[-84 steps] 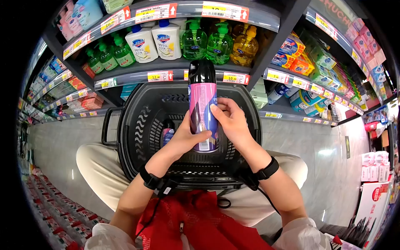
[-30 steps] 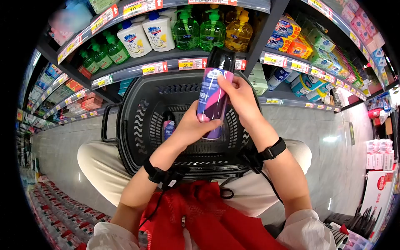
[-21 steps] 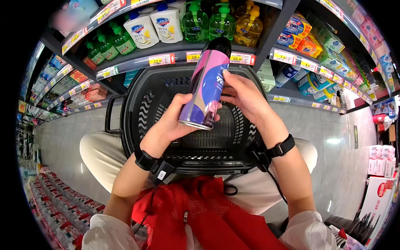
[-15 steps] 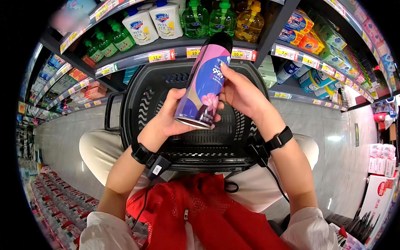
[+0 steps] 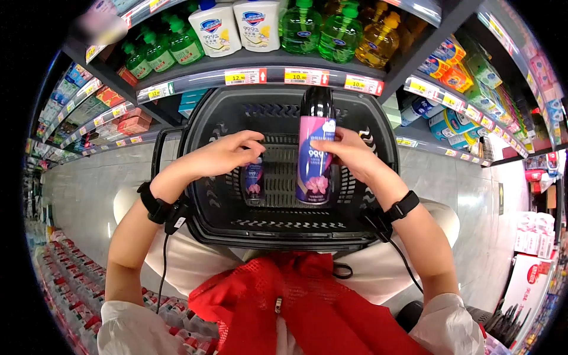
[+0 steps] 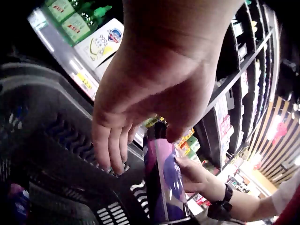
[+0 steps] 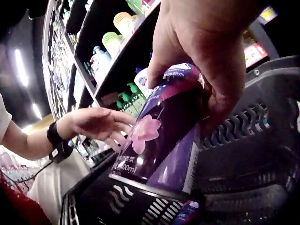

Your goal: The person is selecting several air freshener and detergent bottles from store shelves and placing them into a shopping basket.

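Note:
A pink and purple aerosol can [image 5: 316, 168] with a black cap is held upright over the black shopping basket [image 5: 290, 236]. My right hand [image 5: 352, 154] grips its right side, thumb across the front label; in the right wrist view the can's flower print [image 7: 145, 133] and metal bottom rim show. My left hand [image 5: 228, 155] is off the can, fingers loosely bent with nothing in them, above the basket's left half. Below those fingers a second can [image 5: 254, 180] with similar purple print is inside the basket, its top partly hidden by the hand.
Beyond the basket stands a shelf [image 5: 201, 78] with price tags, bearing white soap bottles [image 5: 216, 29] and green pump bottles [image 5: 340, 38]. The basket's handle [image 5: 160, 151] sticks out at its left. Packed bottles [image 5: 65, 290] lie at the lower left.
Both hands turned and tilted the aerosol can between them; now it is upright and farther right. My left hand has let go and moved left, while the right still grips it.

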`<state>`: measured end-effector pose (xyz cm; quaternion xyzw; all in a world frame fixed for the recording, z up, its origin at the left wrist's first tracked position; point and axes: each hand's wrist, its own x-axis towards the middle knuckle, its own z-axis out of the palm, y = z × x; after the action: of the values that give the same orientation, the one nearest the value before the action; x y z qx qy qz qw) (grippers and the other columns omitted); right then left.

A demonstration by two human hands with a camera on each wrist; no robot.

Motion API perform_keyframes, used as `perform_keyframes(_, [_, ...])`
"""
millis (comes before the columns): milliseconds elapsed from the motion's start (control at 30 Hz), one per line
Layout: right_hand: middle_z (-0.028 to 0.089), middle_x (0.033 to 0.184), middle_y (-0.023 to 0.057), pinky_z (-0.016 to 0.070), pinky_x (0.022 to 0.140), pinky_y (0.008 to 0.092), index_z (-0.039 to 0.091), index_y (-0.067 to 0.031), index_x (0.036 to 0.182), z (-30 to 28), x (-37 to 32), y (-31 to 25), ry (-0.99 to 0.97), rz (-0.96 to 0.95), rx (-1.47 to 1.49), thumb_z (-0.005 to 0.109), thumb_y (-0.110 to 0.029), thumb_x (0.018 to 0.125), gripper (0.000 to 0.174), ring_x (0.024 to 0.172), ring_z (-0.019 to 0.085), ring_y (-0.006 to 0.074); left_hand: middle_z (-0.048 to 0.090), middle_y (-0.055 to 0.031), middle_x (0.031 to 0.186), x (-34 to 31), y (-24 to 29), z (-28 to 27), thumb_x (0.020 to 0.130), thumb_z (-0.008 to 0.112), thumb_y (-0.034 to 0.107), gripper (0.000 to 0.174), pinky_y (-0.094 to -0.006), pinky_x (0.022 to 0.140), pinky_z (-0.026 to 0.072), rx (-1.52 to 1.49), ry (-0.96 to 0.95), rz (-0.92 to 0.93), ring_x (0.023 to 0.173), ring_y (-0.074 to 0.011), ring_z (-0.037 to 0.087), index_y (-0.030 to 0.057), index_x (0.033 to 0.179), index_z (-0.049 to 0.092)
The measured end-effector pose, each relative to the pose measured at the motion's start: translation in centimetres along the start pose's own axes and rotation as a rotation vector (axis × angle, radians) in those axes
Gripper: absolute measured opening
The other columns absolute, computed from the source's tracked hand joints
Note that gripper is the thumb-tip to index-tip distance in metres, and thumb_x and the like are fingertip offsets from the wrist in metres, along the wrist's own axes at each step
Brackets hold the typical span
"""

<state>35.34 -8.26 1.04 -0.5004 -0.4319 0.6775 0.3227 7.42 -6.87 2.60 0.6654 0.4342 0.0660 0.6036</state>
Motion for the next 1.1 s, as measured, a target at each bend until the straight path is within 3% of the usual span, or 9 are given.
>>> perform_keyframes(200, [0.063, 0.097, 0.01, 0.0474, 0.079, 0.03, 0.057, 0.0028, 0.105, 1.3, 4.9, 4.5, 0.016, 0.219, -0.306, 0.074, -0.021, 0.073, 0.043, 0.086, 0.06, 0.0162, 0.055, -0.0137, 0.112, -0.8, -1.8, -3.8, 0.088, 0.054, 0.019, 0.04, -0.0314, 0.08, 0.0462, 0.36, 0.206, 0.006, 0.095, -0.0214, 0.058, 0.0009, 0.123, 0.045])
perform_keyframes(267, [0.064, 0.095, 0.009, 0.0468, 0.08, 0.0302, 0.059, 0.0002, 0.104, 1.1, 7.9, 9.3, -0.019, 0.196, -0.403, 0.075, -0.025, 0.073, 0.043, 0.086, 0.06, 0.0171, 0.055, -0.0169, 0.108, -0.7, -2.8, -6.1, 0.083, 0.059, 0.02, 0.041, -0.037, 0.079, 0.0468, 1.009, 0.238, 0.188, 0.095, -0.0302, 0.058, 0.0003, 0.117, 0.049])
perform_keyframes(300, [0.064, 0.094, 0.0086, 0.0472, 0.078, 0.0303, 0.059, -0.0004, 0.104, 1.5, 9.2, 11.4, -0.022, 0.249, -0.434, 0.075, -0.026, 0.073, 0.044, 0.084, 0.06, 0.0167, 0.055, -0.0188, 0.106, -0.6, -2.7, -6.9, 0.08, 0.061, 0.022, 0.042, -0.0416, 0.08, 0.0459, 0.929, 0.291, 0.138, 0.096, -0.036, 0.055, 0.0, 0.114, 0.05])
perform_keyframes(467, [0.063, 0.094, 0.0082, 0.0477, 0.066, 0.0303, 0.055, -0.001, 0.11, 4.4, 13.1, 17.2, -0.011, 0.439, -0.383, 0.076, -0.031, 0.073, 0.052, 0.084, 0.06, 0.0149, 0.056, -0.0198, 0.107, -0.4, -2.8, -10.1, 0.081, 0.06, 0.024, 0.041, -0.0418, 0.081, 0.0459, 0.904, 0.402, 0.069, 0.097, -0.0364, 0.056, 0.0006, 0.113, 0.051])
perform_keyframes(533, [0.062, 0.098, 0.0015, 0.0471, 0.072, 0.0283, 0.056, -0.0101, 0.11, 4.9, 14.6, 19.3, 0.001, 0.409, -0.284, 0.072, -0.029, 0.076, 0.043, 0.087, 0.058, 0.0118, 0.056, -0.0208, 0.106, -0.1, -3.0, -10.7, 0.081, 0.059, 0.025, 0.041, -0.042, 0.081, 0.0461, 0.865, 0.459, 0.108, 0.096, -0.0367, 0.056, 0.001, 0.114, 0.051])
perform_keyframes(600, [0.061, 0.103, 0.0018, 0.0472, 0.075, 0.0289, 0.054, -0.0093, 0.113, 5.3, 15.5, 20.4, 0.0, 0.45, -0.27, 0.072, -0.03, 0.076, 0.046, 0.091, 0.058, 0.0129, 0.057, -0.0204, 0.104, 0.1, -2.8, -10.9, 0.081, 0.059, 0.026, 0.04, -0.0419, 0.08, 0.0467, 0.875, 0.464, 0.088, 0.095, -0.0364, 0.056, 0.0003, 0.111, 0.051])
perform_keyframes(700, [0.056, 0.115, 0.011, 0.0446, 0.083, 0.0366, 0.043, -0.002, 0.126, 5.3, 17.0, 23.7, 0.029, 0.517, -0.204, 0.073, -0.037, 0.074, 0.07, 0.105, 0.053, 0.0206, 0.058, -0.0178, 0.097, 0.2, -2.5, -10.9, 0.081, 0.059, 0.025, 0.033, -0.0417, 0.077, 0.0483, 0.834, 0.438, 0.086, 0.092, -0.0344, 0.058, -0.0003, 0.101, 0.052])
perform_keyframes(833, [0.05, 0.125, 0.012, 0.0398, 0.091, 0.0402, 0.04, -0.0071, 0.131, 4.3, 17.8, 26.0, 0.011, 0.568, -0.122, 0.072, -0.042, 0.072, 0.075, 0.112, 0.049, 0.0244, 0.059, -0.0168, 0.095, 0.1, -1.9, -10.8, 0.081, 0.06, 0.025, 0.031, -0.0417, 0.075, 0.0493, 0.835, 0.425, 0.041, 0.088, -0.0337, 0.059, -0.0001, 0.098, 0.053])
perform_keyframes(1100, [0.047, 0.129, 0.0136, 0.0364, 0.096, 0.0412, 0.035, -0.0036, 0.134, 4.7, 18.7, 25.5, -0.023, 0.596, -0.191, 0.071, -0.042, 0.074, 0.08, 0.118, 0.044, 0.0271, 0.06, -0.0158, 0.095, 0.0, -1.8, -10.7, 0.08, 0.061, 0.023, 0.03, -0.0419, 0.075, 0.0496, 0.837, 0.43, 0.049, 0.087, -0.0333, 0.06, 0.0005, 0.097, 0.054])
